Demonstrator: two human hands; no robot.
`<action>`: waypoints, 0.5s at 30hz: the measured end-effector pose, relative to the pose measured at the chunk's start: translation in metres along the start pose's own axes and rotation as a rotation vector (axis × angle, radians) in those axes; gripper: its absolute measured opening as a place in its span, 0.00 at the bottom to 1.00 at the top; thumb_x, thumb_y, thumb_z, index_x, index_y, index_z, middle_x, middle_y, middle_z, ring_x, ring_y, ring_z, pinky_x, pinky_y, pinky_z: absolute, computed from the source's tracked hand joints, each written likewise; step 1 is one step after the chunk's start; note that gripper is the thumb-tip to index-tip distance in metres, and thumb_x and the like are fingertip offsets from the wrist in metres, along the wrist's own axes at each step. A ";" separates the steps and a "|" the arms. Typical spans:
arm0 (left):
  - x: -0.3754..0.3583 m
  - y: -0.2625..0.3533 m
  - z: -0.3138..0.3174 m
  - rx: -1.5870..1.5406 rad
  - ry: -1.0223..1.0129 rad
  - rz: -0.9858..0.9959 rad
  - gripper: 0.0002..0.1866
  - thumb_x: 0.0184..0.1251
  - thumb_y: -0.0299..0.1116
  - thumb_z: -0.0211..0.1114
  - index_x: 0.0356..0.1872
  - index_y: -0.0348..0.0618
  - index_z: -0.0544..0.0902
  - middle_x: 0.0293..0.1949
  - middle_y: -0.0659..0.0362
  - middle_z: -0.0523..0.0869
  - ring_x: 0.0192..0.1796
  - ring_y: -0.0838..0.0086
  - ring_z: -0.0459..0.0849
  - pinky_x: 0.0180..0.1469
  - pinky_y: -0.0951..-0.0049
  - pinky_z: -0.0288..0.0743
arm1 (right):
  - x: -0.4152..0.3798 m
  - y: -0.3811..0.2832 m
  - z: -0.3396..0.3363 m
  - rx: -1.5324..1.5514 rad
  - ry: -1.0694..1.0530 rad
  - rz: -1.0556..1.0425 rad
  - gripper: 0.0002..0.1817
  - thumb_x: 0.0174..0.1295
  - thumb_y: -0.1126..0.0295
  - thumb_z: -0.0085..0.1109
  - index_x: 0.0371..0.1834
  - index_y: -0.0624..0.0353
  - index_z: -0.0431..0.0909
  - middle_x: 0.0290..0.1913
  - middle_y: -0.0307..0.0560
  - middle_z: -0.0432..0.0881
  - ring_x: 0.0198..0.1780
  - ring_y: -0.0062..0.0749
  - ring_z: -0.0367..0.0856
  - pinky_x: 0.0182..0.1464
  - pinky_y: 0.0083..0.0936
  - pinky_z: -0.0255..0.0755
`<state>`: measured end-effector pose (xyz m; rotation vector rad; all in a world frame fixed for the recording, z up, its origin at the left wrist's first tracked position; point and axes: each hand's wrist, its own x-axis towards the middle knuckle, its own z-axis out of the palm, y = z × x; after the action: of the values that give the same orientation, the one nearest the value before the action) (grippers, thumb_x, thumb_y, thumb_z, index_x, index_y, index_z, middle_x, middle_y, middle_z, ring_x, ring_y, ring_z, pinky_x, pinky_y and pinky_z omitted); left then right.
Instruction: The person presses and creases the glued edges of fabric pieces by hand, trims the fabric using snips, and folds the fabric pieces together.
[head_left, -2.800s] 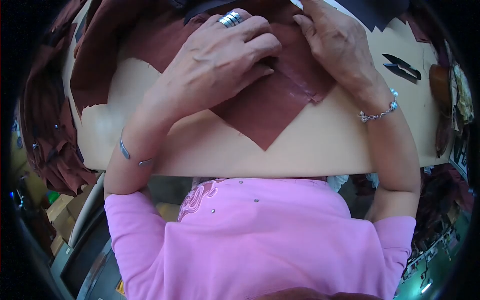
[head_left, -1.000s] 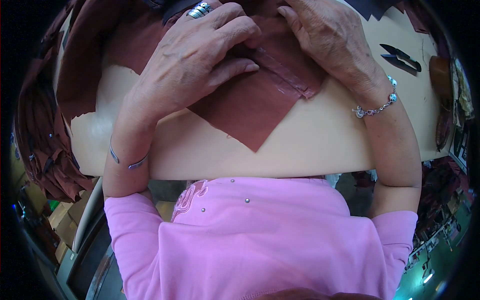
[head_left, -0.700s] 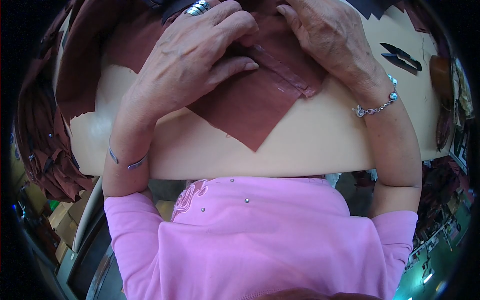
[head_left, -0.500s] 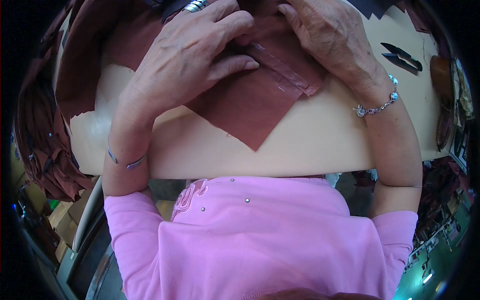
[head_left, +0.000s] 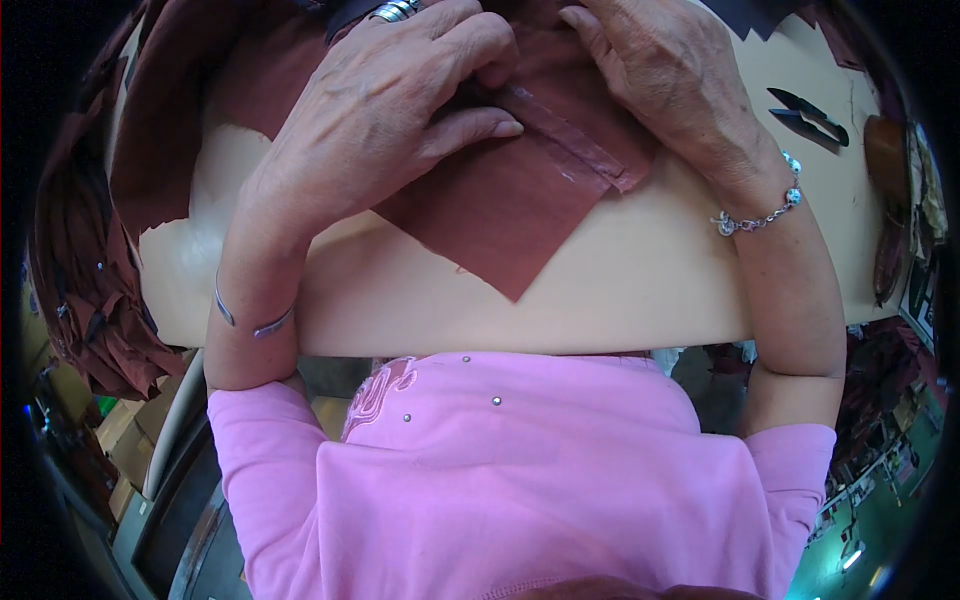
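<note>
A reddish-brown piece of cloth [head_left: 500, 225] lies on the table under both my hands, one corner pointing toward me. A folded seam with a shiny strip runs diagonally across it. My left hand [head_left: 400, 110], wearing a ring, grips the cloth with curled fingers; its thumb lies along the fabric near the seam. At the upper right, my right hand [head_left: 680, 85] has its thumb on the cloth and its fingers bent round the far part. The top edge of the view cuts off some fingertips of both hands.
Black thread snips [head_left: 808, 118] lie on the pale table [head_left: 640, 290] to the right. More brown cloth [head_left: 165, 120] is heaped at the left and hangs over the edge. Dark fabric [head_left: 752, 14] with a jagged edge sits at the top right. A brown object [head_left: 884, 150] stands at the right edge.
My left index finger and thumb have shifted very slightly to the right. My right hand has moved a little to the right and down. The cloth stays nearly in place.
</note>
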<state>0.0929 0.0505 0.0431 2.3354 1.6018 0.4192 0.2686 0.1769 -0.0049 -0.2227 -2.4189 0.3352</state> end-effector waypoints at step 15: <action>0.000 0.003 -0.005 -0.002 -0.051 -0.063 0.15 0.57 0.39 0.70 0.30 0.42 0.72 0.34 0.54 0.72 0.40 0.59 0.72 0.45 0.65 0.68 | 0.002 -0.001 -0.001 -0.010 -0.034 0.030 0.24 0.57 0.80 0.55 0.60 0.62 0.73 0.50 0.57 0.82 0.44 0.48 0.84 0.46 0.32 0.79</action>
<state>0.0933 0.0501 0.0486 2.2688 1.6448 0.3452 0.2683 0.1762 -0.0024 -0.2602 -2.4535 0.3431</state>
